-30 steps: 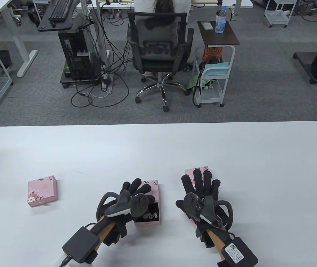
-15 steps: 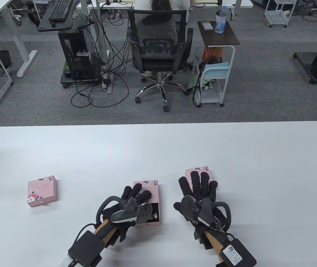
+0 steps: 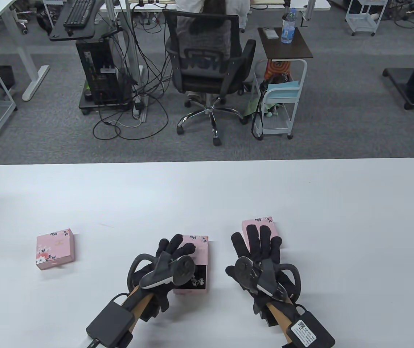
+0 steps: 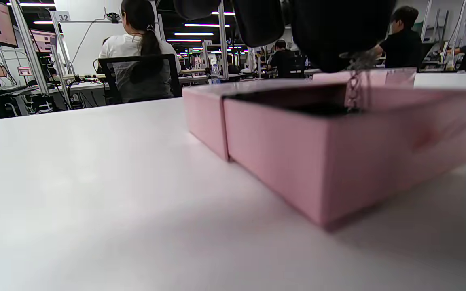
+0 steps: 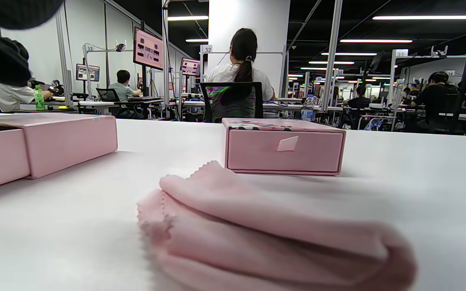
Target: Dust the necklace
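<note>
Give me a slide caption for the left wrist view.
Left hand lifts a necklace chain from the open pink drawer box.

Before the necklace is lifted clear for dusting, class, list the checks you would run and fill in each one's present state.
1. Drawer box slid open: ok.
2. Necklace in the left hand's grip: ok; chain hangs from the fingertips into the drawer.
3. Chain free of tangles: cannot tell.
4. Pink cloth ready: ok, folded under the right hand.
5. Right hand gripping the cloth: not ok, fingers lie flat.
6. Other two boxes shut: ok.
</note>
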`<state>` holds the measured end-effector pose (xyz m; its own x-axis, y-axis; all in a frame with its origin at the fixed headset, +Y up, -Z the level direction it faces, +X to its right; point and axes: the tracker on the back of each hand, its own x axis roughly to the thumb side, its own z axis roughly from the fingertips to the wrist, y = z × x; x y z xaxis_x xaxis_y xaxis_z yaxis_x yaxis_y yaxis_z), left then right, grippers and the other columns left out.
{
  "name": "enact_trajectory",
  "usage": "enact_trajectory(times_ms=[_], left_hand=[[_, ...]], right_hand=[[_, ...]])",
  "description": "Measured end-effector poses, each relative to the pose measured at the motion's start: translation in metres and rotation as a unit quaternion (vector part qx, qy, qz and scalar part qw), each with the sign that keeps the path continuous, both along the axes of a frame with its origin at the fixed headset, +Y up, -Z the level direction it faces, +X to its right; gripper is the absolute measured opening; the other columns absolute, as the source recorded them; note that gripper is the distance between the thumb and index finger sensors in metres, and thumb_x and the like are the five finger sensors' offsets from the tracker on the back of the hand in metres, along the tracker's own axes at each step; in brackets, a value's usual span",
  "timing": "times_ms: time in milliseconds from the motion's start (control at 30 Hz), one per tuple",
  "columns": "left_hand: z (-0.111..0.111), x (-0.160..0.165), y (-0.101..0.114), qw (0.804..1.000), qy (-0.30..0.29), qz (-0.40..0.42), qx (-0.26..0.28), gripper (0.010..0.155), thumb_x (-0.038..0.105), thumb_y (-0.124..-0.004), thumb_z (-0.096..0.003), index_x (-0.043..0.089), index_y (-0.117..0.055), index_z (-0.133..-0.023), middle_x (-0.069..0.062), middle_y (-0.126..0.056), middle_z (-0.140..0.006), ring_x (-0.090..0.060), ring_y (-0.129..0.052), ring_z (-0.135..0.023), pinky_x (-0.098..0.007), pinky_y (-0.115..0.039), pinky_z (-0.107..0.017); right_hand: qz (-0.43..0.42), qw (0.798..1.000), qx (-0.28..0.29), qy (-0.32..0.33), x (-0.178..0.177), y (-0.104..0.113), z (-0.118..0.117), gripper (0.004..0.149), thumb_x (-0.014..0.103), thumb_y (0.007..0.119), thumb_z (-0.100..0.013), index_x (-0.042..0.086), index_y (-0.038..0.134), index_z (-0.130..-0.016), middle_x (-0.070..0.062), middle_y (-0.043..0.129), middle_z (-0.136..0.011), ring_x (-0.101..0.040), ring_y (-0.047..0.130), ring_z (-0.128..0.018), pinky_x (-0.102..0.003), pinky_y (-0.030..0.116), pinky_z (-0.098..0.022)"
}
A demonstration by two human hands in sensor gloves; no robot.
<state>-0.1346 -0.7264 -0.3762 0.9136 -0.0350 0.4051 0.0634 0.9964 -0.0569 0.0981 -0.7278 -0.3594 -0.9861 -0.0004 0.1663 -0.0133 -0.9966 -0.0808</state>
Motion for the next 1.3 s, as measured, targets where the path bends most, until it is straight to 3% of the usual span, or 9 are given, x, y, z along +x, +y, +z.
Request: enact_trajectory(times_ms=[267, 367, 467, 567, 700, 767, 933, 1100, 1300], left_hand=[[0.008, -0.007, 0.041, 0.998, 0.014, 0.063, 0.000, 0.041, 0.040, -0.064, -0.0496, 0.038, -0.071, -0.090, 0.006, -0.058, -0.122, -0.037, -0.041, -0.119, -0.056, -0.035, -0.083], [0.012, -0.010, 0.055, 0.996, 0.017, 0.087, 0.006, 0.042, 0.039, -0.063, -0.0502, 0.035, -0.072, -0.091, 0.004, -0.059, -0.122, -0.038, -0.042, -0.119, -0.057, -0.035, -0.083], [0.017, -0.012, 0.067, 0.994, 0.012, 0.111, -0.001, 0.042, 0.038, -0.064, -0.0506, 0.032, -0.073, -0.091, 0.003, -0.059, -0.122, -0.039, -0.043, -0.118, -0.058, -0.035, -0.083], [0.022, -0.012, 0.075, 0.991, 0.014, 0.135, 0.007, 0.043, 0.036, -0.063, -0.0509, 0.028, -0.074, -0.091, 0.001, -0.060, -0.121, -0.040, -0.044, -0.118, -0.059, -0.037, -0.082], [0.029, -0.013, 0.086, 0.987, 0.017, 0.156, 0.017, 0.043, 0.034, -0.063, -0.0513, 0.025, -0.074, -0.092, -0.001, -0.061, -0.120, -0.042, -0.045, -0.117, -0.059, -0.037, -0.082], [0.034, -0.012, 0.090, 0.984, 0.017, 0.173, 0.027, 0.043, 0.034, -0.063, -0.0514, 0.024, -0.074, -0.092, -0.001, -0.061, -0.120, -0.042, -0.045, -0.116, -0.060, -0.038, -0.082], [0.047, -0.010, 0.100, 0.977, 0.010, 0.208, 0.049, 0.043, 0.033, -0.062, -0.0518, 0.022, -0.074, -0.092, -0.003, -0.060, -0.120, -0.043, -0.046, -0.116, -0.060, -0.039, -0.082], [0.057, -0.006, 0.109, 0.972, 0.001, 0.227, 0.055, 0.043, 0.032, -0.062, -0.0520, 0.021, -0.075, -0.092, -0.004, -0.061, -0.119, -0.044, -0.047, -0.115, -0.060, -0.040, -0.082], [0.062, -0.001, 0.110, 0.971, -0.016, 0.233, 0.045, 0.043, 0.032, -0.062, -0.0522, 0.021, -0.075, -0.092, -0.003, -0.061, -0.119, -0.044, -0.047, -0.115, -0.060, -0.040, -0.082]], right_hand=[[-0.009, 1.000, 0.007, 0.016, -0.004, 0.001, 0.003, 0.085, 0.068, 0.057, -0.047, 0.042, 0.000, -0.104, -0.009, -0.006, -0.118, -0.042, -0.005, -0.110, -0.059, 0.012, -0.083], [-0.030, 0.999, 0.018, 0.036, -0.008, 0.004, 0.006, 0.084, 0.067, 0.058, -0.047, 0.040, 0.004, -0.106, -0.010, 0.000, -0.119, -0.042, 0.003, -0.111, -0.058, 0.020, -0.084], [-0.075, 0.994, 0.041, 0.071, -0.013, 0.010, 0.010, 0.081, 0.064, 0.062, -0.047, 0.033, 0.019, -0.109, -0.012, 0.026, -0.120, -0.041, 0.035, -0.113, -0.053, 0.043, -0.082], [-0.154, 0.980, 0.059, 0.116, -0.020, 0.019, 0.017, 0.073, 0.059, 0.065, -0.048, 0.028, 0.038, -0.108, -0.012, 0.053, -0.114, -0.035, 0.068, -0.101, -0.045, 0.064, -0.074], [-0.298, 0.937, 0.046, 0.178, -0.032, 0.030, 0.029, 0.053, 0.051, 0.069, -0.050, 0.027, 0.064, -0.097, -0.006, 0.083, -0.094, -0.026, 0.094, -0.077, -0.035, 0.080, -0.058], [-0.355, 0.911, 0.030, 0.208, -0.040, 0.032, 0.036, 0.046, 0.048, 0.070, -0.051, 0.027, 0.071, -0.091, -0.005, 0.090, -0.086, -0.024, 0.099, -0.068, -0.033, 0.083, -0.053], [-0.387, 0.891, -0.068, 0.229, -0.056, 0.022, 0.041, 0.045, 0.047, 0.070, -0.051, 0.025, 0.073, -0.091, -0.007, 0.091, -0.085, -0.026, 0.100, -0.068, -0.034, 0.084, -0.052], [-0.401, 0.891, -0.074, 0.199, -0.057, 0.018, 0.034, 0.052, 0.047, 0.070, -0.051, 0.022, 0.066, -0.097, -0.009, 0.086, -0.091, -0.029, 0.095, -0.074, -0.036, 0.081, -0.056], [-0.477, 0.857, -0.077, 0.177, -0.052, 0.025, 0.031, 0.057, 0.048, 0.072, -0.050, 0.020, 0.064, -0.098, -0.011, 0.084, -0.092, -0.028, 0.096, -0.074, -0.035, 0.082, -0.056]])
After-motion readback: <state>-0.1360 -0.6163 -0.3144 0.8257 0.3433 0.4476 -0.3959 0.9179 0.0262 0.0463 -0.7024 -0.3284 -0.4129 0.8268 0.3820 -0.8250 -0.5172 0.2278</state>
